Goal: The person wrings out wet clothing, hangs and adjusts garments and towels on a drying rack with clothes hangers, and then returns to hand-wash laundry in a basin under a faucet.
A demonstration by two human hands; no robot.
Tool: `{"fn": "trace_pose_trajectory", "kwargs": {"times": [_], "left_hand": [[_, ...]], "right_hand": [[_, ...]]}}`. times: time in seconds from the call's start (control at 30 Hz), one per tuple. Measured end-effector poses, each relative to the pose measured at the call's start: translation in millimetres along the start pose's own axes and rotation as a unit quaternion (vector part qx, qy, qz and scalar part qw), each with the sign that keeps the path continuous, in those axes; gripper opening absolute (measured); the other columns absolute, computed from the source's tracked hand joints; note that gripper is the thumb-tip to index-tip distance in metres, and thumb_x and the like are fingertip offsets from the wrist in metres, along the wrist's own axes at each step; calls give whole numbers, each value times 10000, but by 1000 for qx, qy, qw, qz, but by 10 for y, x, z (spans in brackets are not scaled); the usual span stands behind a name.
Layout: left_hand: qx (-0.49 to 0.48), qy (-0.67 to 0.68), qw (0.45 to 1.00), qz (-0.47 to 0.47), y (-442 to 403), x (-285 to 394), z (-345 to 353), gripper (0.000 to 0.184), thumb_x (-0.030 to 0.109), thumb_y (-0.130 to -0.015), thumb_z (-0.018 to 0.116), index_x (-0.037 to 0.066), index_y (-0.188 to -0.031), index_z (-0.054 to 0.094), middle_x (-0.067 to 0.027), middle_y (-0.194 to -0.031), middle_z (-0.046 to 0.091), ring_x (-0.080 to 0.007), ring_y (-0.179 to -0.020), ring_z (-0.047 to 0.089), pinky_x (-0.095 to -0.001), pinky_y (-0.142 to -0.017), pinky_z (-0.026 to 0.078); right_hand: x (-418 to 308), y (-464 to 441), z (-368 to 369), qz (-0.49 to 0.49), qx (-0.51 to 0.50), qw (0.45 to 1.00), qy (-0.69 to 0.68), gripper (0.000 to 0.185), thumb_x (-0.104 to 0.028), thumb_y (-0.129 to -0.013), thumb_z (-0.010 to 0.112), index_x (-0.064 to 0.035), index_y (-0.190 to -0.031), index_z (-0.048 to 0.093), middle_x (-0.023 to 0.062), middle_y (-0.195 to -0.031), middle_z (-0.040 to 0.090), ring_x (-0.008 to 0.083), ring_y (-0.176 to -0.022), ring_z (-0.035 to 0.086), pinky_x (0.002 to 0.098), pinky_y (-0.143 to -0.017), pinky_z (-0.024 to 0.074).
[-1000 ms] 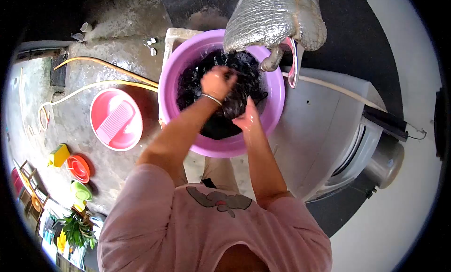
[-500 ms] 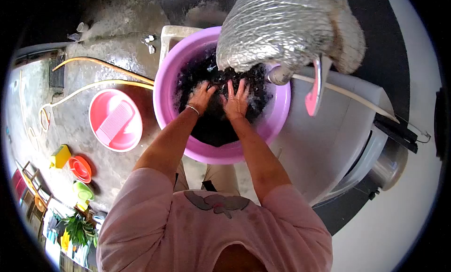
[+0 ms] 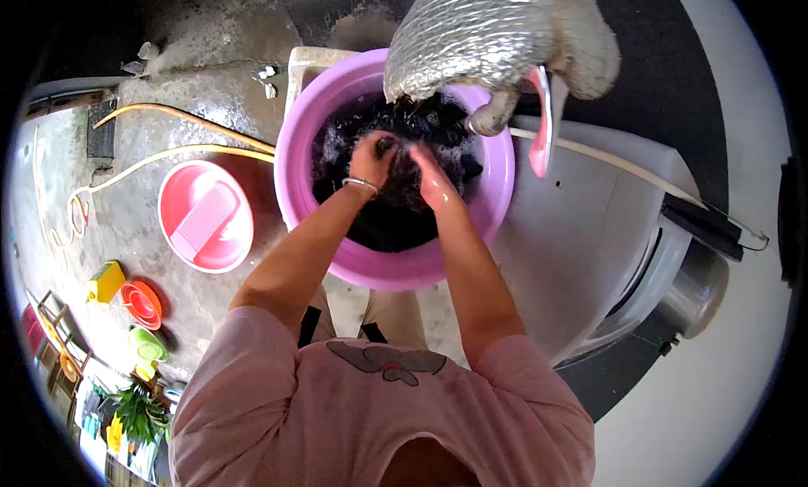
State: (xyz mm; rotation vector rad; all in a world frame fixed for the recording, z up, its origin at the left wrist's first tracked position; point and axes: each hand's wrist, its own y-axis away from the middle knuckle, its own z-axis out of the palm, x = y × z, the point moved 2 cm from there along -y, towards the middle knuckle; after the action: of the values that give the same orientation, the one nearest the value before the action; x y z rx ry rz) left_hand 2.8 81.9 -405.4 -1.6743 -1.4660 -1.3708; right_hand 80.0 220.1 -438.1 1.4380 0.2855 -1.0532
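A purple basin (image 3: 290, 175) holds dark, foamy water with black cloth (image 3: 383, 226) in it. My left hand (image 3: 370, 160), with a bracelet at the wrist, is over the middle of the basin. Its fingers curl round a dark spot that I cannot make out. Just to its right, my right hand (image 3: 432, 177) is turned edge-on, wet and slightly blurred, with its fingers stretched out toward the left hand. The two hands are close together at the water, with a narrow gap between them.
Silver wrapping (image 3: 471, 45) and a pink-handled tap (image 3: 541, 121) overhang the basin's far right. A grey machine lid (image 3: 581, 226) stands at right. On the floor at left are a pink basin (image 3: 172, 205) with a washboard (image 3: 204, 220), a yellow hose (image 3: 194, 150) and a red basin (image 3: 141, 304).
My hands, spread flat side by side before, have turned inward toward each other. The left has moved slightly right and its fingers have curled. The silver wrapping has shifted left in view.
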Motion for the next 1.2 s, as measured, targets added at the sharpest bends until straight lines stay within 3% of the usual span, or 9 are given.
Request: {"fn": "trace_pose_trajectory", "kwargs": {"times": [0.13,0.37,0.53,0.67,0.73,0.9,0.97,1.1,1.2], "left_hand": [[-76,123,983,116,561,1248,-67,147,78,-788,652,19,-920,624,-133,-899,622,-272,-887,594,-350,-823,449],[-196,-175,955,138,596,1436,-57,483,555,-799,566,91,-861,688,-156,-784,640,-334,-744,635,-405,-678,501],[-144,-166,975,-17,280,1434,-84,501,549,-803,572,66,-858,689,-187,-822,655,-349,-764,638,-428,-681,501],[-13,-143,949,280,766,1354,109,460,526,-808,584,80,-840,693,-173,-799,655,-361,-724,637,-431,-666,503],[-89,-147,985,30,250,1099,-76,420,498,-815,592,89,-809,685,-160,-799,656,-364,-705,631,-428,-634,504],[36,-250,965,67,-246,644,-488,338,444,-817,616,109,-836,650,-128,-811,624,-339,-710,618,-438,-637,501],[21,-241,968,71,-251,473,-554,250,330,-809,654,138,-967,625,-116,-939,583,-323,-851,587,-405,-704,499],[-93,-346,914,192,-14,73,-349,412,251,-727,689,191,-1116,570,-75,-1155,483,-284,-1058,487,-379,-789,504],[-150,-384,899,150,57,-166,-238,334,149,-806,572,188,-1138,560,-80,-1144,491,-289,-1068,489,-392,-850,489]], "right_hand": [[-119,341,-49,134,-262,809,-509,479,-447,-906,503,-81,-1213,536,116,-1137,600,265,-961,601,436,-853,487],[-551,942,573,102,-67,886,-447,478,-408,-961,354,-71,-1281,466,102,-1246,536,256,-1109,536,429,-964,422],[-417,912,656,108,-25,875,-471,424,-397,-941,417,-116,-1253,481,64,-1180,565,237,-1095,534,417,-920,445],[-362,904,448,137,-34,867,-479,442,-408,-938,409,-99,-1243,491,86,-1200,557,254,-1106,530,444,-958,417],[-366,855,335,146,-41,867,-475,452,-414,-936,404,-91,-1239,496,96,-1211,553,263,-1112,528,458,-977,403],[-470,856,-183,96,118,987,55,577,-297,-822,647,-60,-1299,426,167,-1211,531,314,-1117,509,462,-914,436],[-571,885,-250,-47,239,832,499,676,-331,-822,634,-43,-1361,344,236,-1352,380,406,-1276,314,501,-1018,304],[-416,620,290,-240,187,755,581,703,-337,-840,599,-85,-1413,281,255,-1461,134,456,-1324,161,538,-1062,181],[-139,450,427,-112,144,709,681,620,-312,-873,568,-201,-1420,298,201,-1483,109,436,-1323,173,581,-1043,204]]}}
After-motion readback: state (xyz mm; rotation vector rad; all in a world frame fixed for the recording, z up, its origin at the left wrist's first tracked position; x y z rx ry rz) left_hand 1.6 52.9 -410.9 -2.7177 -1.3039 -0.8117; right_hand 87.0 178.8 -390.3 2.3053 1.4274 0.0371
